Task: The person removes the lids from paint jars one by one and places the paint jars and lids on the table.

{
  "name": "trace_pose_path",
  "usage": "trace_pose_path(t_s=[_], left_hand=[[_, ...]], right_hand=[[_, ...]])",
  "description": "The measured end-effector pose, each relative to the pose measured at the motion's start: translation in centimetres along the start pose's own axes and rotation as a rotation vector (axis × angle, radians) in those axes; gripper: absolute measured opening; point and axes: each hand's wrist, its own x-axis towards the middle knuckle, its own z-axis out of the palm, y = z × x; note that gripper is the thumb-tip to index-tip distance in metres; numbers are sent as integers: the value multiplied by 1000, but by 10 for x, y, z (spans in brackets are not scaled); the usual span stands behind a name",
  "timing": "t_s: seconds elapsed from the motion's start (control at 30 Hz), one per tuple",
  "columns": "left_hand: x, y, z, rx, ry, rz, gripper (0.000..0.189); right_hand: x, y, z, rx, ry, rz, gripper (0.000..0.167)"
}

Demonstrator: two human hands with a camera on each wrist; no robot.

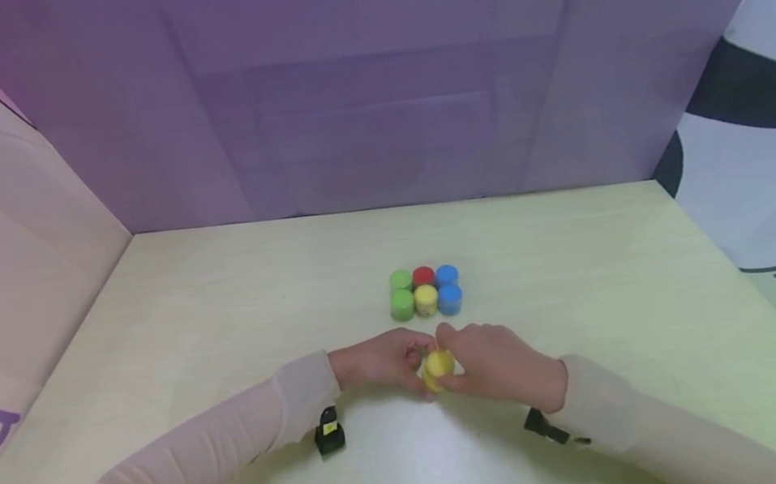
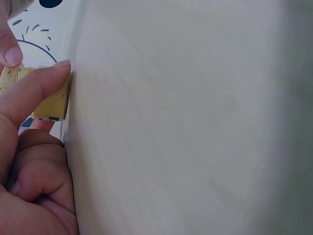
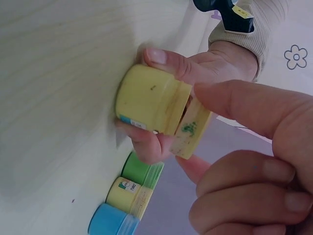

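Observation:
A small yellow tub (image 3: 146, 95) sits close over the table in front of me, between my two hands. My left hand (image 1: 385, 361) grips its body, thumb on one side and fingers on the other. My right hand (image 1: 495, 363) pinches the yellow lid (image 3: 193, 129) between thumb and forefinger, its other fingers curled. The lid tilts on the tub's neck, with a dark gap along one side in the right wrist view. Green marks show on the lid's rim. Part of the tub (image 2: 53, 105) hides behind my left hand's finger in the left wrist view.
Beyond my hands, two rows of lidded tubs stand close together: green (image 1: 402, 304), yellow (image 1: 426, 300) and blue (image 1: 450, 299) in front; green (image 1: 400, 279), red (image 1: 423, 276) and blue (image 1: 446, 274) behind. A purple panel (image 1: 373, 129) borders the table's (image 1: 240, 294) far edge.

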Motion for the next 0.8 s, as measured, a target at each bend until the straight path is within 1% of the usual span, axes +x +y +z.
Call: trace_pose_path(t_s=[0.17,0.33,0.43,0.53,0.67,0.8], left_hand=[[-1,2,0,15,15,-12,28],[-4,4,1,2,34,-41,29],[-5,5,2,-8,44,-46,28],[-6,5,2,2,47,-53,28],[-8,3,-1,15,50,-58,27],[-11,-1,-9,32,78,-65,28]], right_hand=[[-2,3,-4,-20,-9,-9,28],[-3,7,-6,-15,-32,24,28],[-3,10,-7,-22,-27,41,28],[-4,12,-7,-28,-23,44,28],[-4,13,-8,-32,-27,55,29],[-3,15,-10,-50,-27,75,30]])
